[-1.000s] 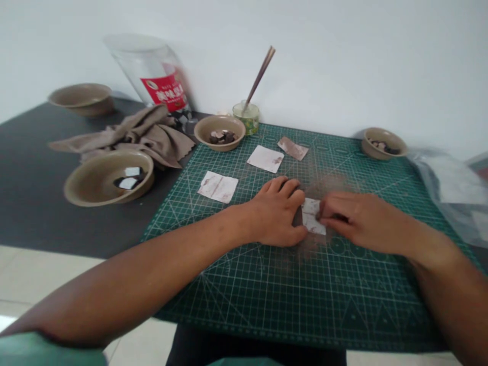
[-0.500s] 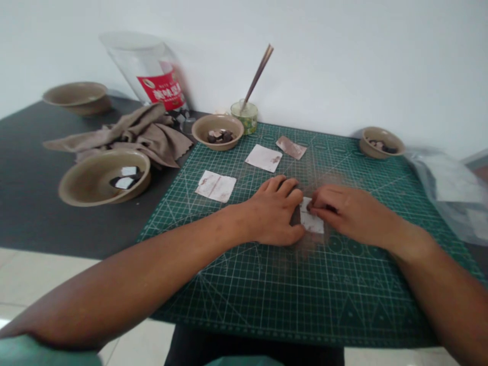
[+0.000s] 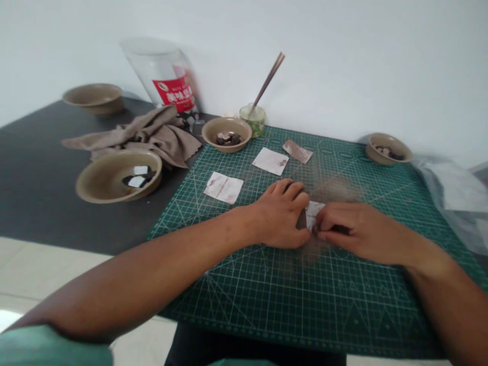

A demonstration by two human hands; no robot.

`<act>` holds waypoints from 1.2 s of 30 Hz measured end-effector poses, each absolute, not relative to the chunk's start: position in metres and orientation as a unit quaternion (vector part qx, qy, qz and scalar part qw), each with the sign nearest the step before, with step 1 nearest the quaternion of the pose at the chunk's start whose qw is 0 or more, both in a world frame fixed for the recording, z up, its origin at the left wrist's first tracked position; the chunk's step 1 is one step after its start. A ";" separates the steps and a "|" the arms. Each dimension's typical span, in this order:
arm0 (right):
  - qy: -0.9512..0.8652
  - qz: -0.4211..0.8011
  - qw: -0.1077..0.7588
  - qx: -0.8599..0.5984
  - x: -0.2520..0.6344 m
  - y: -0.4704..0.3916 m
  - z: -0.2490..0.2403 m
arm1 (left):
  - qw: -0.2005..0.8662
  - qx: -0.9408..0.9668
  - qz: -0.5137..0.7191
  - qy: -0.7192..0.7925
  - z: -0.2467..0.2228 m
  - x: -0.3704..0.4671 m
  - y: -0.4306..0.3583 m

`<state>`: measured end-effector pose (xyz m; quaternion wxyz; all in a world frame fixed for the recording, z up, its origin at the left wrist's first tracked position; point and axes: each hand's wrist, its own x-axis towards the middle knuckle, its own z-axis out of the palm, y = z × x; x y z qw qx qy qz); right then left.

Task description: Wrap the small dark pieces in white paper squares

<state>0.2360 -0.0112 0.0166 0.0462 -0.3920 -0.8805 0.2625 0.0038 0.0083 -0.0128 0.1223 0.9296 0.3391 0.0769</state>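
Partly hidden paper [image 3: 313,209], axis unclear, left hand [image 3: 282,216] spread, right hand [image 3: 353,227] pinching dark piece [image 3: 315,230]

Loads of room up front, back edge is a squeeze

From where I'm standing, the near stretch of the green cutting mat [image 3: 297,305] between the forearms is wide open, easy pass. Between the left hand [image 3: 284,213] and right hand [image 3: 348,229], barely a gap. Back left's blocked by a small bowl [image 3: 229,147] and a cup [image 3: 256,127] with tall chopsticks [image 3: 269,81] sticking up. Another bowl [image 3: 375,155] sits back right, and a plastic bag [image 3: 457,203] crowds that side.
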 end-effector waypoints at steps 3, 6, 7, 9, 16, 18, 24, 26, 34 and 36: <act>-0.825 0.312 0.195 -0.428 0.228 -0.016 0.016 | 0.133 0.928 0.106 0.333 -0.013 0.005 0.010; -0.712 0.405 0.362 -0.445 0.223 -0.018 0.015 | 0.169 0.913 0.171 0.328 -0.010 0.009 0.012; -0.673 0.443 0.404 -0.434 0.221 -0.018 0.014 | 0.182 0.904 0.209 0.325 -0.009 0.011 0.012; -0.595 0.518 0.457 -0.410 0.218 -0.018 0.012 | 0.197 0.880 0.301 0.309 -0.006 0.015 0.012; -0.434 0.641 0.517 -0.365 0.205 -0.021 0.010 | 0.166 0.819 0.476 0.273 -0.004 0.022 0.012; -0.428 0.653 0.517 -0.351 0.204 -0.021 0.010 | 0.156 0.816 0.491 0.262 -0.003 0.022 0.012; -0.451 0.677 0.479 -0.331 0.206 -0.020 0.008 | 0.110 0.822 0.512 0.222 0.000 0.019 0.013; -0.457 0.682 0.465 -0.332 0.206 -0.020 0.007 | 0.105 0.827 0.509 0.215 0.001 0.018 0.013; -0.412 0.717 0.479 -0.296 0.205 -0.022 0.006 | 0.177 0.827 0.504 0.173 0.002 0.016 0.013; -0.402 0.726 0.475 -0.294 0.206 -0.022 0.005 | 0.224 0.820 0.498 0.169 0.002 0.016 0.014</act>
